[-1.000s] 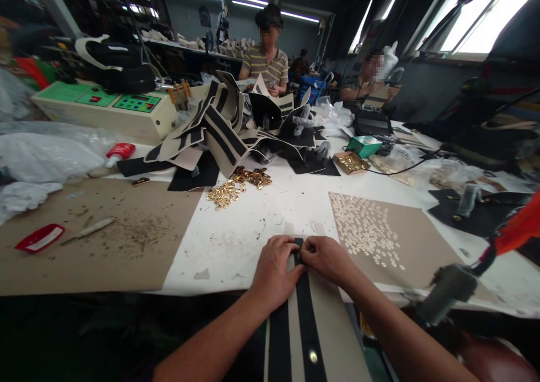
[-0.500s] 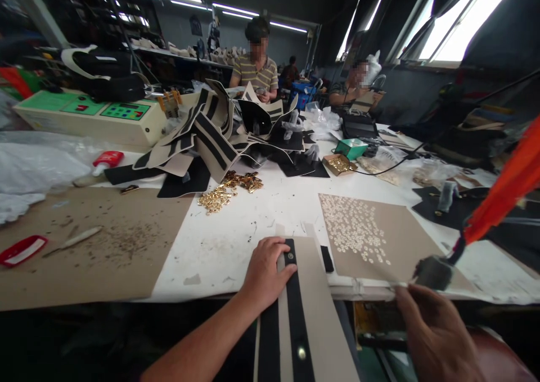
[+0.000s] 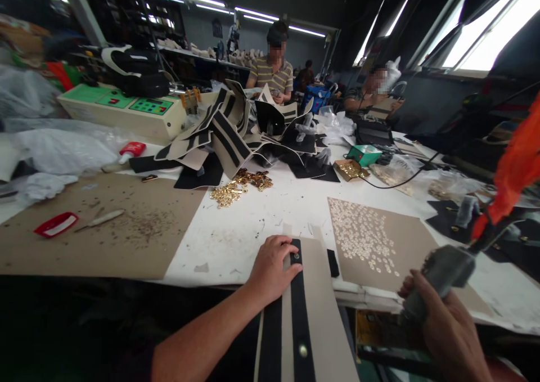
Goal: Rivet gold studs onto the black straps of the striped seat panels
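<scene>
A beige panel with black stripes (image 3: 318, 292) lies partly over the table's front edge and runs down toward me. My left hand (image 3: 276, 266) presses on its far end. The thumb and forefinger are bent around a small round metal fitting (image 3: 297, 256) on the black strip, and another shiny round piece (image 3: 302, 350) sits lower on the same strip. At the right, my right hand (image 3: 445, 320) is closed around a grey, blocky hand-held tool (image 3: 449, 266), blurred by motion. Orange material (image 3: 517, 162) hangs down to its upper end.
Small rings (image 3: 363, 233) are spread on a brown sheet at the right. Gold metal parts (image 3: 230, 193) lie mid-table before a heap of striped panels (image 3: 230, 140). A red tray (image 3: 56, 224) and an awl-like tool (image 3: 103, 218) lie left. Two people (image 3: 272, 70) sit across the table.
My right hand, in front of the tool before, now grips it, and the tool has tilted. My left hand stays on the panel. The view has turned slightly left.
</scene>
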`<state>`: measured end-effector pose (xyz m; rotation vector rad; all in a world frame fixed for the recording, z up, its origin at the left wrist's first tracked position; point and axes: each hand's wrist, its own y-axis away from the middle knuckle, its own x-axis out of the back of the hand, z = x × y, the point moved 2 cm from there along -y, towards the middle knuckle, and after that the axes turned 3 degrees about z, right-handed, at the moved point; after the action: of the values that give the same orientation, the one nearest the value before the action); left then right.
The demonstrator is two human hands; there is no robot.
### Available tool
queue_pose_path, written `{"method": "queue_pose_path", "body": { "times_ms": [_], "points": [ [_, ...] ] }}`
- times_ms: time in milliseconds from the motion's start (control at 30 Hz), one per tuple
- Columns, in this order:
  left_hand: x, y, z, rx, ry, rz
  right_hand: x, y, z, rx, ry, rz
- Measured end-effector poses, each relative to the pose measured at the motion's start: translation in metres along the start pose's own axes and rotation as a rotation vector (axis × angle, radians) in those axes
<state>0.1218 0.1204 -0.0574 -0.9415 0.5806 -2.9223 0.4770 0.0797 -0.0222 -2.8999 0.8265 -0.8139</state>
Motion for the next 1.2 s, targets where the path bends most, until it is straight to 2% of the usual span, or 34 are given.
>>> {"method": "queue_pose_path", "body": {
  "times_ms": [33, 100, 167, 233, 300, 400, 533, 867, 1067, 1200],
  "points": [
    [0.000, 0.000, 0.000, 0.005, 0.002, -0.001, -0.012, 0.003, -0.020, -0.027, -0.248, -0.019],
    [0.000, 0.000, 0.000, 0.020, 0.009, -0.001, -0.046, 0.008, -0.064, -0.074, -0.561, -0.171],
    [0.001, 0.000, 0.001, 0.032, 0.021, -0.003, -0.085, 0.013, -0.103, -0.090, -0.700, -0.310],
    [0.001, 0.000, 0.002, 0.043, 0.033, -0.004, -0.122, 0.018, -0.132, -0.047, -0.806, -0.412],
    [0.002, 0.000, 0.003, 0.052, 0.042, -0.001, -0.152, 0.021, -0.146, -0.001, -0.851, -0.427],
    [0.002, 0.001, 0.003, 0.055, 0.058, -0.001, -0.179, 0.026, -0.147, 0.065, -0.800, -0.375],
    [0.002, 0.001, 0.003, 0.054, 0.063, -0.012, -0.190, 0.029, -0.136, 0.119, -0.700, -0.371],
    [0.004, -0.001, 0.004, 0.059, 0.079, -0.026, -0.188, 0.029, -0.128, 0.186, -0.655, -0.432],
    [0.003, -0.001, 0.002, 0.051, 0.078, -0.031, -0.189, 0.027, -0.125, 0.247, -0.620, -0.521],
    [0.003, -0.001, 0.002, 0.052, 0.072, -0.040, -0.194, 0.024, -0.127, 0.276, -0.589, -0.659]
  ]
}}
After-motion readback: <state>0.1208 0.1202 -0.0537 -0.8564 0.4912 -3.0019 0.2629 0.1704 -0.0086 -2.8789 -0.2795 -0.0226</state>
